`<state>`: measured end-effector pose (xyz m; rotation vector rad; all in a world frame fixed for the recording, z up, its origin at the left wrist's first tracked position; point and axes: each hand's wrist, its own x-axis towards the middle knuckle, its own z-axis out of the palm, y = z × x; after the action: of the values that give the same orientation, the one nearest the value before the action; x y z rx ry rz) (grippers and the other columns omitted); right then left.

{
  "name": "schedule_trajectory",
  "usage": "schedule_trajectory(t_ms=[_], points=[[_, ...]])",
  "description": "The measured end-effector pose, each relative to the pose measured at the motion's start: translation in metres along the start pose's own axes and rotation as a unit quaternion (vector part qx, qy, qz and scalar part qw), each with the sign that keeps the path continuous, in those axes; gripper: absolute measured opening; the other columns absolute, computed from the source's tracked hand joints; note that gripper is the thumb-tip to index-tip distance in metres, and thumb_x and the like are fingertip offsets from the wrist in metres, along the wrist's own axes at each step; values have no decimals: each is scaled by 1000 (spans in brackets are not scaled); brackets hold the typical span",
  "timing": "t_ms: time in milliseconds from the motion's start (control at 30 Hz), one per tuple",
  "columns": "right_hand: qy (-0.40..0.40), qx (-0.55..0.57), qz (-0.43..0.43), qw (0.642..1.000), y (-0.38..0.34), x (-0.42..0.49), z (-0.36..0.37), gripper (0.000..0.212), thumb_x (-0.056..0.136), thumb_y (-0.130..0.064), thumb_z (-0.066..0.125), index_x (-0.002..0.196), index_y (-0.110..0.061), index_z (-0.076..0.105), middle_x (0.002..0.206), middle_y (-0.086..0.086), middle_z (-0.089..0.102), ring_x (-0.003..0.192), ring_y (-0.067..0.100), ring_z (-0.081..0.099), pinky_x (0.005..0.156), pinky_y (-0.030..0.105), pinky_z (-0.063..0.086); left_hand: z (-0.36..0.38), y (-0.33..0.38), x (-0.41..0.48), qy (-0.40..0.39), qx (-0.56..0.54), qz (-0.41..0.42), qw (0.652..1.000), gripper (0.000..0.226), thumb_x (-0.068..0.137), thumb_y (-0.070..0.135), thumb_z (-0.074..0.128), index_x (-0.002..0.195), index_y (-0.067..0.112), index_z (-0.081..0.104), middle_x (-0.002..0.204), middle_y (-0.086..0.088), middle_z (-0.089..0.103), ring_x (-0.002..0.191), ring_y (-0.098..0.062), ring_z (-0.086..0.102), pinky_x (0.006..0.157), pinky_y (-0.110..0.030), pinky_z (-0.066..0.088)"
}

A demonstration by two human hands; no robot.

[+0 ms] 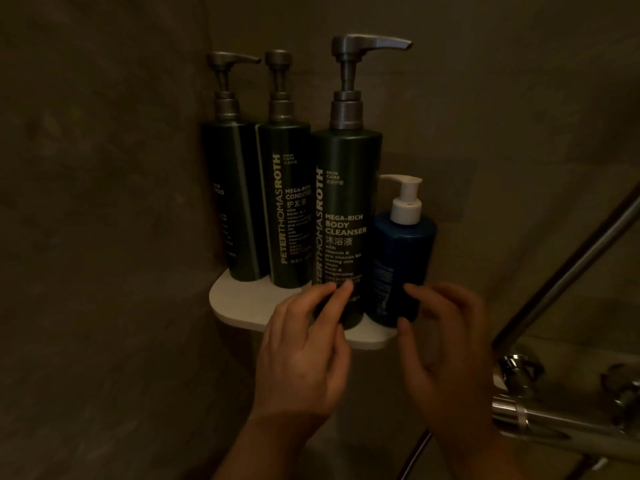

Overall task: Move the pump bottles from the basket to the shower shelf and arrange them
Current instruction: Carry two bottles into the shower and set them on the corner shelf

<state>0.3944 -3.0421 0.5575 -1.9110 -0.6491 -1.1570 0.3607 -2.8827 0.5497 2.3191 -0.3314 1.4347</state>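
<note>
Left hand at cleanser bottle | dark green, grey pump

Through the feed I'm seeing two bare hands, the left hand and the right hand. Both wrists are showing uncovered, and the left forearm and right forearm are running bare right down to the bottom edge of my view. The dim light is throwing soft shadow across the knuckles and between the fingers. The fingertips are coming through a little smeared, so I'm not making out the nails.
</note>
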Motion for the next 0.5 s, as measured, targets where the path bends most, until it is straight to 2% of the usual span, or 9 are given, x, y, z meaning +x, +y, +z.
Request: schedule_trajectory(t_ms=[133,300,400,500], points=[[-20,-24,15,999,-1,-6,2,37,86,-26,52,123,-19,55,118,1,40,108,9,44,95,6,31,-1,0,-1,-31,-4,-16,999,54,87,23,47,139,22,36,131,0,39,118,-12,40,89,-29,44],[-42,-41,33,998,-5,-9,7,41,87,-33,50,129,-30,50,122,-7,36,111,11,45,93,11,36,-1,-2,3,-86,-3,-44,995,56,87,32,43,142,22,31,135,2,34,119,-11,39,88,-33,47],[-53,-41,38,997,-7,-8,9,44,88,-34,49,132,-33,47,124,-15,30,114,7,41,97,7,30,-1,-2,5,-103,-8,-55,993,58,88,36,41,143,20,31,136,3,31,119,-10,37,90,-31,44],[-63,-57,37,996,-6,-6,10,45,89,-32,48,133,-28,48,126,-5,36,115,4,37,98,5,26,0,-2,8,-115,-3,-62,991,56,90,39,39,142,17,37,138,3,30,121,-10,36,91,-31,43]])
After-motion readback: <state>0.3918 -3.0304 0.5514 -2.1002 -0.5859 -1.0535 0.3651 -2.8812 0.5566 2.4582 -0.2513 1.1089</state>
